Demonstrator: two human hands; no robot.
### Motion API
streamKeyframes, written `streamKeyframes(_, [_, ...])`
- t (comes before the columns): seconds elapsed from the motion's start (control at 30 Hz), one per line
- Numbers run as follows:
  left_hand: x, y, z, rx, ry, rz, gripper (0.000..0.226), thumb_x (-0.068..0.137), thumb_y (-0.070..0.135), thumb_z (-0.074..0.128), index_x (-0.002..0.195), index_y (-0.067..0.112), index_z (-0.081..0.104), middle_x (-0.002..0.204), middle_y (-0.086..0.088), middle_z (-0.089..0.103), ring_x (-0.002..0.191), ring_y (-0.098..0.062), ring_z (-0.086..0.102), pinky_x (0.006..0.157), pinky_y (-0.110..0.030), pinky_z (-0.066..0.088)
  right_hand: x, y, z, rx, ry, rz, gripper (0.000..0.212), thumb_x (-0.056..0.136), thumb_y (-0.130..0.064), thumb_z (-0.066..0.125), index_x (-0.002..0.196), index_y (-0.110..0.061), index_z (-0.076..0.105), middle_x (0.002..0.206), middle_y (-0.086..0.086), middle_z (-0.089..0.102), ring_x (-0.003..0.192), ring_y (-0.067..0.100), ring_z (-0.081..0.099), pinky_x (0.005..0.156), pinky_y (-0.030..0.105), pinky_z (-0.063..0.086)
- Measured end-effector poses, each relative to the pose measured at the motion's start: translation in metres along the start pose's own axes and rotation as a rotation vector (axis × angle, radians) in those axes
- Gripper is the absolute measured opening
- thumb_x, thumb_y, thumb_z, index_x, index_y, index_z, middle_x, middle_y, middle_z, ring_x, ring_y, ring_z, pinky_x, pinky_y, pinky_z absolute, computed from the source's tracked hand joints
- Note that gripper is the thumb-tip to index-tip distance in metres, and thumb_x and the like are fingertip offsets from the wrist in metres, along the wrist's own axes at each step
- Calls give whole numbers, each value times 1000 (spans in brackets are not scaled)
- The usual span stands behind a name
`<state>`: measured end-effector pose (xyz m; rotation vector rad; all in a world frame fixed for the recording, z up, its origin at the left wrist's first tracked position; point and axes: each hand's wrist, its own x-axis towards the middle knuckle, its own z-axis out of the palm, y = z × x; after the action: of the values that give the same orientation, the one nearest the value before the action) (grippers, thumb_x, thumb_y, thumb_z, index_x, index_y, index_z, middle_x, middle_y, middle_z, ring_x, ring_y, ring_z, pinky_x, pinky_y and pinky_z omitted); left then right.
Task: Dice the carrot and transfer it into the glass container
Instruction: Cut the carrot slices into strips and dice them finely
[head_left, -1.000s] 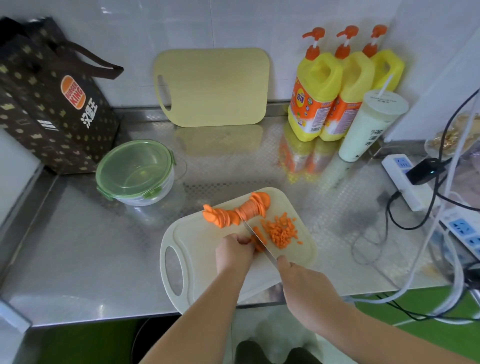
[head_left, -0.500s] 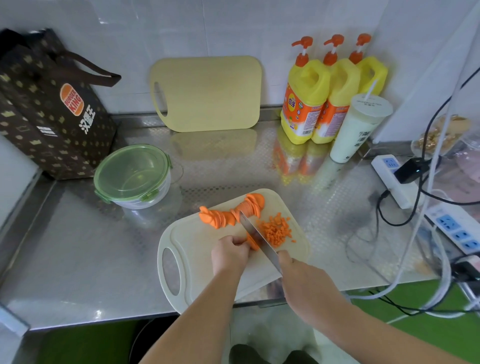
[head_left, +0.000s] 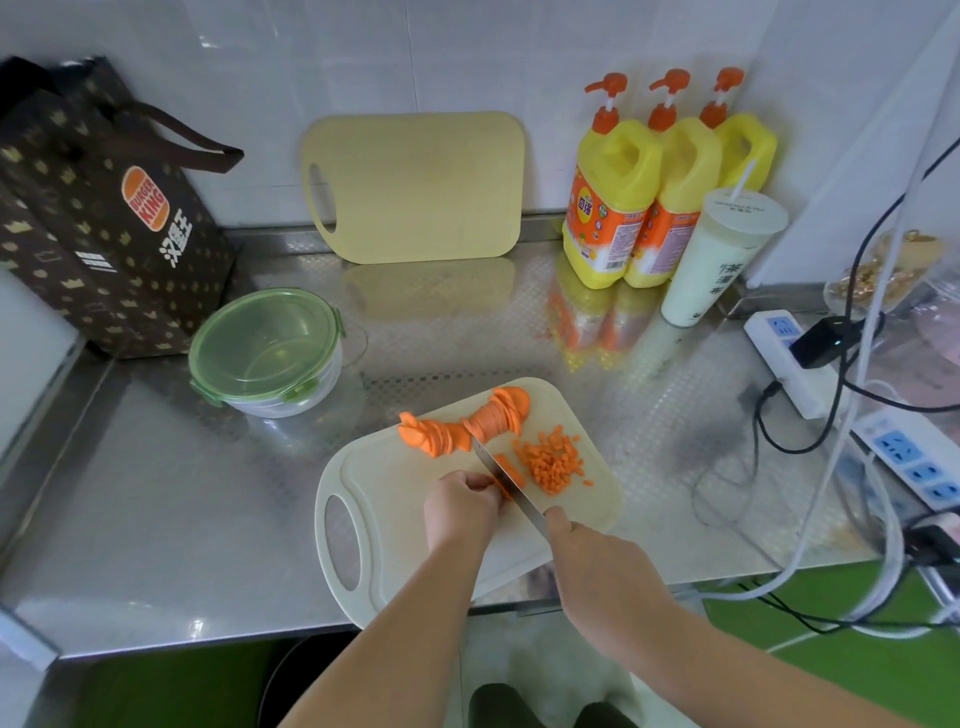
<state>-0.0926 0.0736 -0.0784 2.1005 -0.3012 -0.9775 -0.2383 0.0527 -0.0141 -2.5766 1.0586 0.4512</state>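
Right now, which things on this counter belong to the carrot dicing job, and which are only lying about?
Job: left hand, right hand, knife, carrot slices, diced carrot, white cutting board, lidded glass container.

Lying about: yellow board, three soap bottles, drink cup, paper bag, power strips.

- Upper left: a brown Burger King paper bag (head_left: 104, 208) stands on the stainless-steel countertop (head_left: 156, 493).
- Top centre: a pale yellow cutting board (head_left: 421, 187) leans against the white tiled wall (head_left: 467, 52).
- Upper right: three yellow dish-soap bottles (head_left: 618, 197) with orange pumps, just beside a lidded milky drink cup (head_left: 717, 260) with a straw.
- Right edge: two white power strips (head_left: 789, 364), a black adapter (head_left: 826, 340), and tangled cables (head_left: 769, 431).
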Motion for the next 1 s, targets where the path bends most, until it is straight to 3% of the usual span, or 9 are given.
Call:
streamKeyframes(0.3, [-1,2,-1,-17,2,-18,4,81,17,66,82,18,70,82,2,71,83,-17,64,65,-23,45,4,-2,6,-46,-26,21,31,91,-4,43,119,-16,35,85,-5,46,66,19,47,44,24,21])
streamKeyframes(0.47, [-4,3,-1,-8,3,-8,3,81,19,66,78,20,67,83,1,71,85,-19,64,70,-26,49,1,1,5,-29,-38,14,29,92,-5,41,117,-17,36,85,-5,48,68,17,49,45,23,24])
streamKeyframes(0.63, [-5,5,-1,40,8,26,5,84,18,64,86,18,68,90,1,69,89,-20,62,72,-25,47,0,8,-4,60,-40,12,22,96,-16,38,117,-20,35,85,-6,52,71,19,55,60,29,40])
streamKeyframes(0.73, [-7,8,-3,78,-6,41,6,84,17,62,88,18,66,92,0,68,88,-19,60,68,-26,45,-4,9,-16,63,38,-7,15,96,-16,38,109,-21,35,71,-8,40,67,19,47,61,28,37])
streamKeyframes(0.83, [-9,10,-7,93,-42,52,14,86,13,55,83,14,69,84,-4,71,73,-17,57,58,-24,42,-7,13,-30,25,102,-14,26,94,-12,38,119,-19,36,65,-9,31,65,18,42,61,27,33])
streamKeyframes(0.9, [-9,10,-12,143,-38,106,16,88,15,54,89,12,69,85,-3,70,72,-16,56,59,-24,41,-8,17,-36,5,115,-8,32,93,-14,41,124,-18,33,65,-10,30,60,17,42,60,27,33])
streamKeyframes(1.0, [-5,14,-25,309,-21,331,15,91,15,53,101,17,65,102,0,64,90,-17,59,71,-28,46,-8,25,-39,13,116,4,28,94,-15,41,121,-17,34,66,-10,33,59,16,43,53,25,31])
